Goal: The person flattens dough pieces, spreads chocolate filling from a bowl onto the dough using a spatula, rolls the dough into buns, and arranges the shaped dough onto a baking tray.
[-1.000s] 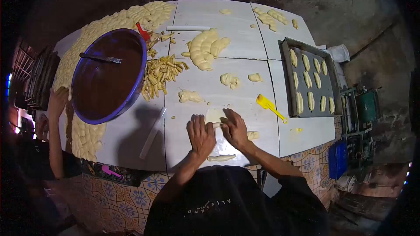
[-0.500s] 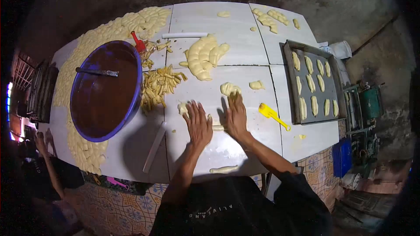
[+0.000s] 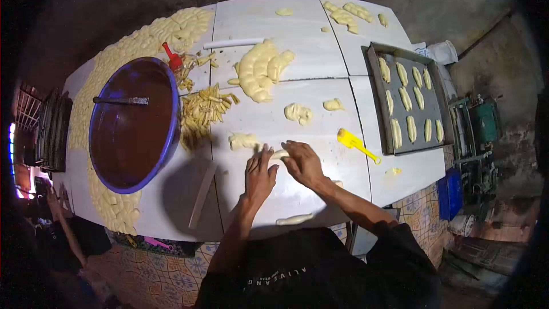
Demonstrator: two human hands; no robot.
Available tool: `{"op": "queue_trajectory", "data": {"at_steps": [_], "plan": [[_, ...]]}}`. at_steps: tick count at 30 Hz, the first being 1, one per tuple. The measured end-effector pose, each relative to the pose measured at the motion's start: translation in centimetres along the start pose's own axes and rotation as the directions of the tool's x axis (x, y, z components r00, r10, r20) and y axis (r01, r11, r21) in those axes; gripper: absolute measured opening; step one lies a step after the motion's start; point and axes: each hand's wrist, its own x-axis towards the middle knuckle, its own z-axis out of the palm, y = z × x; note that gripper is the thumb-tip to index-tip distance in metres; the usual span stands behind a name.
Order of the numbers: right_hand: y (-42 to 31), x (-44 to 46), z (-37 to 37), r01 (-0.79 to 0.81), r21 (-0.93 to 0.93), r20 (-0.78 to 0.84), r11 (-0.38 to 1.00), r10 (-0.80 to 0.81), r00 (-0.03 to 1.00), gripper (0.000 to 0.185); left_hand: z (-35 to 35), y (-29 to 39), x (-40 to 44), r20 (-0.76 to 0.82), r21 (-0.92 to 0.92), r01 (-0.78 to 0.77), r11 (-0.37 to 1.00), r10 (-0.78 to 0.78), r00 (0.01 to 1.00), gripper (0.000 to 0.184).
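A short roll of pale dough (image 3: 279, 154) lies on the white tiled table between my two hands. My left hand (image 3: 261, 173) has its fingers together at the roll's left end. Curled over the right end are the fingers of my right hand (image 3: 303, 164). Just beyond my left fingertips rests a flattened dough piece (image 3: 243, 141). Farther back are a lumpy dough piece (image 3: 298, 114) and a smaller one (image 3: 333, 105). A finished-looking long dough roll (image 3: 295, 219) lies by the near edge. Another bit of dough (image 3: 339, 183) shows partly behind my right forearm.
At left stands a blue basin (image 3: 171, 147) of brown filling, a spatula (image 3: 123, 100) across it. Sliced yellow strips (image 3: 203, 112) lie beside it. A yellow scoop (image 3: 357, 146) and a metal tray (image 3: 420, 149) of dough rolls are right. Another person's arm (image 3: 68, 232) shows far left.
My hands have gone from flat and spread on the table to drawn together, fingers curled at the roll's ends. The roll has moved up and left. The view has shifted slightly.
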Motion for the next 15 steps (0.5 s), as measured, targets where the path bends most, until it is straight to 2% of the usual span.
{"op": "queue_trajectory", "data": {"at_steps": [1, 3, 4, 5, 6, 7, 8, 9, 10, 11, 13, 14, 15], "plan": [[0.0, -0.7, 0.0, 0.027, 0.007, 0.088, 1.0, -0.028, 0.996, 0.033, 0.3, -0.2, -0.1, 0.004, -0.005, -0.004, 1.0, 0.004, 1.0, 0.078], [0.5, -0.4, 0.9, -0.068, 0.136, 0.053, 0.988, 0.061, 0.997, 0.034, 1.0, -0.5, 0.6, 0.025, -0.13, 0.12, 0.984, -0.118, 0.993, 0.072], [0.3, -0.2, 0.6, -0.265, 0.212, 0.139, 0.941, 0.24, 0.961, 0.035, 1.0, -0.2, 1.0, -0.074, -0.233, 0.137, 0.963, -0.159, 0.985, 0.07], [-0.2, -0.1, 0.2, -0.455, 0.271, 0.238, 0.848, 0.399, 0.885, 0.035, 0.7, -0.6, 0.9, 0.006, -0.266, 0.238, 0.934, -0.245, 0.97, 0.056], [-0.6, -0.4, -0.3, -0.481, 0.312, 0.286, 0.819, 0.402, 0.87, 0.038, -0.6, 0.5, 0.8, 0.046, -0.381, 0.292, 0.877, -0.297, 0.954, 0.054], [-0.8, -1.3, -1.5, -0.488, 0.31, 0.285, 0.816, 0.411, 0.866, 0.038, -2.1, 1.6, 0.3, 0.095, -0.488, 0.35, 0.8, -0.349, 0.932, 0.053], [-2.4, -1.9, -3.7, -0.41, 0.317, 0.375, 0.855, 0.284, 0.882, 0.038, -3.1, 2.3, -1.0, 0.213, -0.453, 0.435, 0.778, -0.379, 0.9, 0.054], [-3.3, -3.2, -5.2, -0.335, 0.333, 0.462, 0.881, 0.157, 0.873, 0.038, -4.4, 3.5, -2.6, 0.247, -0.442, 0.368, 0.818, -0.283, 0.927, 0.053], [-3.1, -5.3, -5.8, -0.408, 0.355, 0.553, 0.841, 0.163, 0.817, 0.04, -4.1, 3.8, -5.4, 0.264, -0.439, 0.308, 0.844, -0.207, 0.942, 0.052], [-3.7, -7.1, -6.8, -0.316, 0.262, 0.6, 0.912, 0.102, 0.793, 0.043, -3.8, 4.1, -7.8, 0.273, -0.437, 0.239, 0.867, -0.125, 0.954, 0.052], [-3.2, -11.4, -6.7, -0.225, 0.189, 0.666, 0.956, 0.044, 0.745, 0.048, -5.5, 6.5, -10.0, 0.527, -0.314, 0.398, 0.862, -0.19, 0.828, 0.05], [-4.0, -12.7, -7.1, -0.236, 0.18, 0.637, 0.955, 0.069, 0.767, 0.049, -5.7, 6.9, -10.8, 0.468, -0.33, 0.234, 0.914, -0.057, 0.882, 0.057], [-4.5, -13.5, -7.4, -0.247, 0.172, 0.608, 0.954, 0.094, 0.789, 0.051, -5.8, 7.1, -11.2, 0.471, -0.331, 0.233, 0.915, -0.054, 0.881, 0.057]]}}
